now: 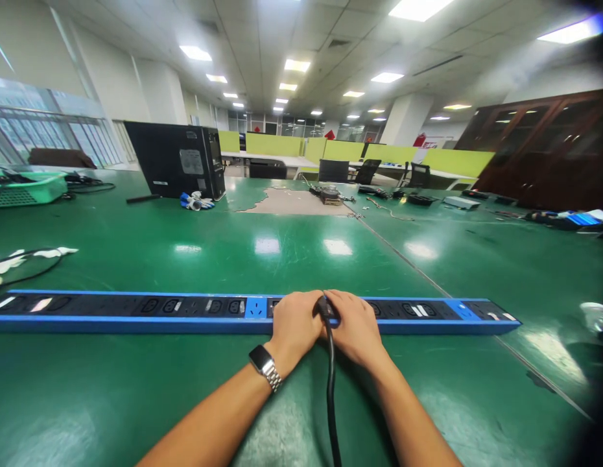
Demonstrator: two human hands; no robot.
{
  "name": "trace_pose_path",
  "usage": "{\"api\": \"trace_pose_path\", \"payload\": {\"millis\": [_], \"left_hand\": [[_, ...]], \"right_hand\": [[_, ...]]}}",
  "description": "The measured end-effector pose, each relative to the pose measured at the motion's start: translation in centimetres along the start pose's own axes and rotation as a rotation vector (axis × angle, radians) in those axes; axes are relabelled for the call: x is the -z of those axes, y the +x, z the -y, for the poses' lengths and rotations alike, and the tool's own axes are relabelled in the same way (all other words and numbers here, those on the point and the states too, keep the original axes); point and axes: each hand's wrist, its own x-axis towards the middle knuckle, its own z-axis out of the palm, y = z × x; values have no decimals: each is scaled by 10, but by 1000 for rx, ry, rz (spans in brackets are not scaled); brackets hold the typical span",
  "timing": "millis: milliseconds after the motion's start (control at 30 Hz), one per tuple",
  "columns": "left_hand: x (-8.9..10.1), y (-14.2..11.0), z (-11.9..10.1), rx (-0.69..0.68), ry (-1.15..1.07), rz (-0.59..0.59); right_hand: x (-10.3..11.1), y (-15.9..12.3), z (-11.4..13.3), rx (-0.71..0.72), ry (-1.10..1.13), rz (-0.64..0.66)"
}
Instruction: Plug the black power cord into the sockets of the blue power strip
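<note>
A long blue and black power strip (185,310) lies across the green table (262,253) in front of me. My left hand (295,322), with a watch on the wrist, and my right hand (354,325) rest together on the strip's middle. Both are closed around a black plug (323,307) that sits at a socket of the strip. Its black cable (331,395) runs back toward me between my forearms. The fingertips are hidden under the hands.
A black computer tower (177,159) stands at the back left with small blue and white items (197,202) beside it. A green basket (24,189) sits far left, white-taped cables (24,259) at the left. Tools and parts (331,193) lie farther back. A seam (428,279) divides the tables.
</note>
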Motion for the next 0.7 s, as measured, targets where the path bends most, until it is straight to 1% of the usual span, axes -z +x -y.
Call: {"api": "trace_pose_path", "payload": {"millis": [67, 133, 200, 233, 300, 367, 400, 467, 500, 567, 700], "left_hand": [[7, -1, 0, 9, -146, -132], [25, -2, 5, -7, -255, -282], [56, -7, 19, -19, -262, -385], [74, -12, 31, 0, -237, -418], [112, -27, 63, 97, -118, -482], [144, -47, 98, 186, -4, -464], [156, -56, 113, 231, 43, -457], [172, -72, 137, 289, 73, -398], [175, -78, 144, 302, 71, -355], [175, -82, 151, 292, 59, -264], [168, -73, 146, 183, 74, -171]], "right_hand": [[-1, 0, -2, 7, 0, 0], [-2, 0, -4, 14, -5, 5], [-3, 0, -5, 12, -12, 11], [-3, 0, -6, 9, -15, 12], [-4, 0, -7, 6, -16, 16], [-4, 0, -8, 9, -16, 21], [-5, 0, -8, 9, -17, 20], [-6, 0, -9, 10, -18, 14], [-7, 0, -9, 12, -19, 12], [-7, 1, -10, 11, -21, 12], [-8, 0, -12, 13, -37, 13]]}}
